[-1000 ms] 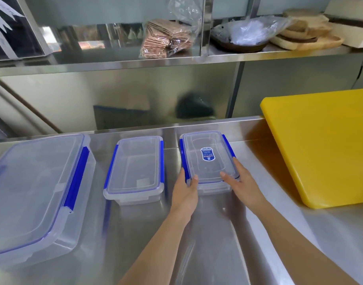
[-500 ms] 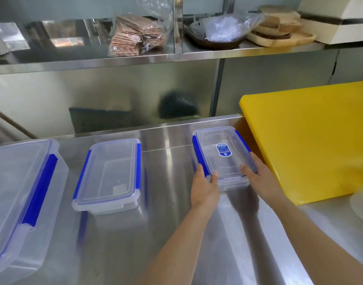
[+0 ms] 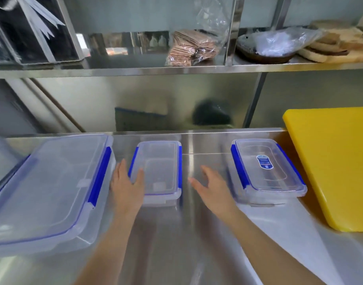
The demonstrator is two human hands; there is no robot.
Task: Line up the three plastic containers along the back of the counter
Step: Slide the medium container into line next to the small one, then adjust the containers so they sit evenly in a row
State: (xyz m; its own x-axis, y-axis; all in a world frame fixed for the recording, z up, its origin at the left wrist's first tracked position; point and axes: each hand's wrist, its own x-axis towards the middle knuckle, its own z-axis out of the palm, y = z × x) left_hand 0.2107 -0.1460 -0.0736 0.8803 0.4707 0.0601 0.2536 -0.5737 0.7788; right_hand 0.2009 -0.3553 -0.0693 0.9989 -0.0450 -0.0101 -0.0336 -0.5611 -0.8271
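Three clear plastic containers with blue clips stand on the steel counter (image 3: 197,233). The large container (image 3: 49,188) is at the left. The middle small container (image 3: 162,169) sits near the back. The labelled small container (image 3: 267,169) rests at the right, beside the yellow board, with no hand on it. My left hand (image 3: 128,186) is spread, its fingers lying on the middle container's near left corner. My right hand (image 3: 212,188) hovers open over the bare counter between the two small containers, touching neither.
A thick yellow cutting board (image 3: 336,165) lies at the right, touching the back wall. A steel shelf (image 3: 176,68) overhead carries a wrapped packet (image 3: 188,48), a bagged bowl (image 3: 273,46) and wooden boards (image 3: 336,42). A steel post (image 3: 252,103) stands behind the counter.
Both hands let go of the labelled container, which now rests by the yellow board. They moved left; my left hand now touches the middle container. The view swung left.
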